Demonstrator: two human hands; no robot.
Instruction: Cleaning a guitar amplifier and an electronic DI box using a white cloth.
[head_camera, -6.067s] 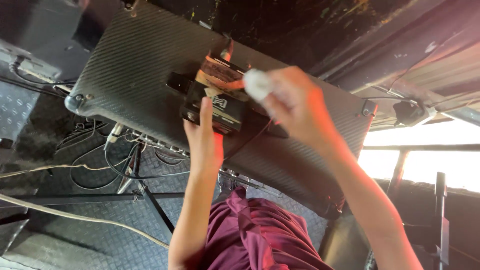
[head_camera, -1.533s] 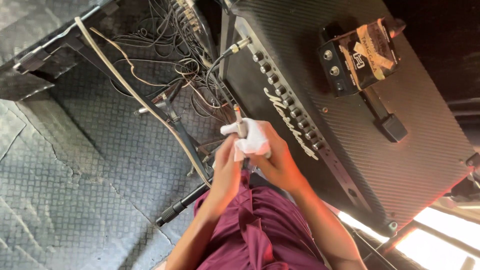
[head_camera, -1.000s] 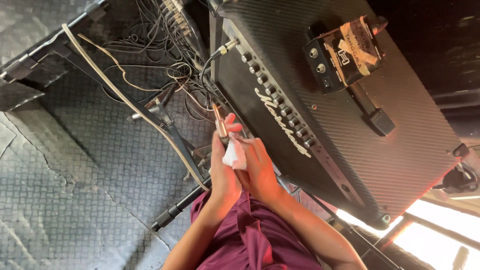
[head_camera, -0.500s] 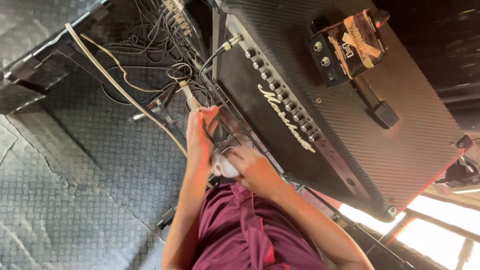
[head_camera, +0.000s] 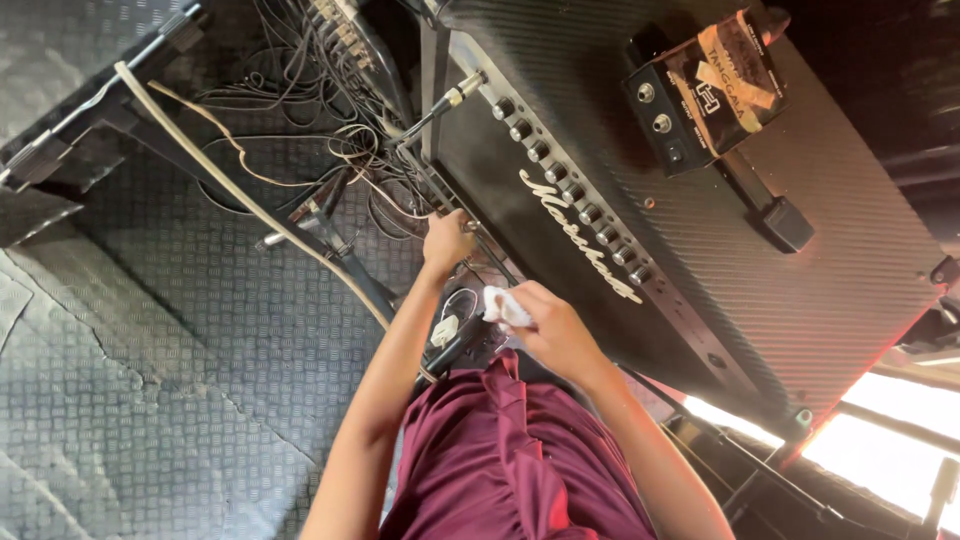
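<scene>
White cloth (head_camera: 503, 305) in right hand (head_camera: 550, 330); left hand (head_camera: 447, 240) apparently touches amplifier (head_camera: 640, 230) amid cables (head_camera: 330, 150).

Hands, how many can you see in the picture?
2. The left hand reaches into the cables beside the black amplifier; the right hand holds a white cloth nearer the body.

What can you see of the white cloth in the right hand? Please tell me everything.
The cloth is small, white and crumpled into a wad; it looks soft, like tissue or fabric. The right hand grips it with fingers curled around it, so only its upper left part shows. It is held just in front of the amp, below the row of knobs, close to the left hand. Whether it touches the amp cannot be told.
</scene>
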